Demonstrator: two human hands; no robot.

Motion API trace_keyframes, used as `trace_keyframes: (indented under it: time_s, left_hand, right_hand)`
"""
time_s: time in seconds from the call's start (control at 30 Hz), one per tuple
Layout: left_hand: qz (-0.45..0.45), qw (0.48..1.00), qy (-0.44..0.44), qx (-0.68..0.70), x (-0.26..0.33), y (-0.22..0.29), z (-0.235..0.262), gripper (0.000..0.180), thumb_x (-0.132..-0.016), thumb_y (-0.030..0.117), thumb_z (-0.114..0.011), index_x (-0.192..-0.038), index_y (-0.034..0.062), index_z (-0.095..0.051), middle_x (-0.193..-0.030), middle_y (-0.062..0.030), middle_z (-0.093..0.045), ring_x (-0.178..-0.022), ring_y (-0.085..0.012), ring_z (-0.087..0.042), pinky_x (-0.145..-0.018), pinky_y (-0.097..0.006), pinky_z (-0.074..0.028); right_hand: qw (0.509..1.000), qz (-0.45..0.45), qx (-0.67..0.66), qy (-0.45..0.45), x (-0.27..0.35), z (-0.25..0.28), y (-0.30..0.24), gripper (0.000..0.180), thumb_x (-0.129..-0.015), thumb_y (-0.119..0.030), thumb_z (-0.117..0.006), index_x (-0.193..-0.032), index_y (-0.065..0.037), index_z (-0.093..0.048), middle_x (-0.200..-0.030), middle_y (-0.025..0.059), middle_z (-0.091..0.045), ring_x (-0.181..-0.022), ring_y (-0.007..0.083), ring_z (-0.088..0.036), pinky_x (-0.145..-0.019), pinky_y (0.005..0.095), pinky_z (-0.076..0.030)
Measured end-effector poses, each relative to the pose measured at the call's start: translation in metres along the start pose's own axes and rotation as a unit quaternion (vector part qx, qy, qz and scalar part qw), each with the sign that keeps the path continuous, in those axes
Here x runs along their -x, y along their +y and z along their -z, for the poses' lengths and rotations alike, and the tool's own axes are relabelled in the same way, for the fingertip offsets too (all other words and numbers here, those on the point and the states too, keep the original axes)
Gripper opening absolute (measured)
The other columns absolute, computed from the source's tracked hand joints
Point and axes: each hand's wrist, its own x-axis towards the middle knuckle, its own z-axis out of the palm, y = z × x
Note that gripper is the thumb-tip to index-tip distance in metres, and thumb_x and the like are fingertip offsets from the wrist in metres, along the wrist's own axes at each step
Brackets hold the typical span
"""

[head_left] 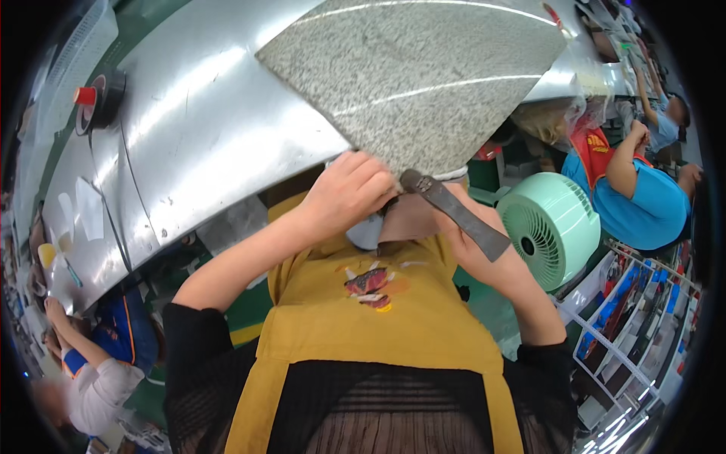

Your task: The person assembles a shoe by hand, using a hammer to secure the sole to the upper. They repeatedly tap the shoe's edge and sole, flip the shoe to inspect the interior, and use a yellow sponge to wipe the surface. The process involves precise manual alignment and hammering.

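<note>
My left hand point(349, 189) is closed, its fingertips pinched at the upper left edge of a brown leather-like piece point(412, 218). This piece hangs between my hands, just off the near corner of a speckled stone slab point(423, 83). My right hand point(480, 234) is closed at the right side of the piece. A dark cobbler's hammer point(461, 216) is in that hand, its round face toward the slab's corner and its flared end lying over the hand. My right fingers are mostly hidden behind the hammer. A grey rounded thing point(366, 232) shows beneath the leather, above my mustard apron point(378, 325).
The slab lies on a shiny metal table point(197, 129). A black pot with a red lid point(94, 98) and cables are at the left. A mint-green fan point(548, 231) stands close on my right, by a white rack point(628, 325). Other people work at both sides.
</note>
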Motion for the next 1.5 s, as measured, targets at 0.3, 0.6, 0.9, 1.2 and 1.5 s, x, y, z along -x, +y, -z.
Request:
trace_keyframes:
  time_s: [0.3,0.6,0.9,1.2,1.5]
  left_hand:
    - [0.044,0.998,-0.032,0.028,-0.009,0.016,0.008,0.022,-0.071,0.004,-0.07,-0.09,0.0052,-0.059,-0.084,-0.008,-0.056,-0.077,-0.0271,-0.054,-0.068,-0.036,-0.044]
    - [0.106,0.989,-0.076,0.076,-0.018,0.032,0.019,0.019,-0.077,0.013,-0.07,-0.093,0.0057,-0.063,-0.086,-0.0075,-0.06,-0.079,-0.0262,-0.056,-0.067,-0.036,-0.047]
    - [0.254,0.939,-0.2,0.12,-0.026,0.043,0.015,0.027,-0.079,0.036,-0.07,-0.087,0.0104,-0.068,-0.071,-0.003,-0.064,-0.074,-0.0204,-0.061,-0.064,-0.033,-0.049]
    - [0.286,0.87,-0.343,0.209,-0.034,0.025,0.045,0.027,-0.08,0.033,-0.069,-0.09,0.0081,-0.072,-0.072,-0.0058,-0.068,-0.067,-0.0175,-0.064,-0.063,-0.03,-0.049]
    - [0.347,0.816,-0.348,0.305,-0.007,0.012,0.09,0.022,-0.081,0.021,-0.073,-0.09,0.0016,-0.07,-0.074,-0.0026,-0.066,-0.069,-0.0074,-0.06,-0.062,-0.023,-0.046]
  right_hand:
    - [0.988,0.065,-0.031,0.138,0.012,-0.007,0.022,0.039,-0.087,-0.015,-0.062,-0.122,-0.005,-0.051,-0.099,0.0223,-0.064,-0.09,0.04,-0.061,-0.074,0.0428,-0.051]
    - [0.957,0.097,0.097,0.255,-0.027,0.031,0.038,0.024,-0.086,-0.02,-0.059,-0.105,-0.006,-0.054,-0.09,0.0156,-0.064,-0.082,0.0352,-0.062,-0.066,0.0425,-0.05]
    - [0.899,0.054,0.302,0.312,-0.079,0.063,0.09,0.028,-0.082,-0.026,-0.065,-0.103,-0.008,-0.058,-0.094,0.0087,-0.055,-0.085,0.0268,-0.063,-0.067,0.0384,-0.052]
    - [0.877,0.064,0.325,0.348,-0.076,0.06,0.111,0.041,-0.082,-0.017,-0.064,-0.123,-0.013,-0.055,-0.108,0.0092,-0.053,-0.101,0.0292,-0.052,-0.084,0.0399,-0.043]
    - [0.854,0.08,0.346,0.38,-0.078,0.055,0.124,0.044,-0.084,-0.016,-0.063,-0.126,-0.015,-0.053,-0.11,0.0092,-0.053,-0.102,0.0278,-0.053,-0.082,0.039,-0.043]
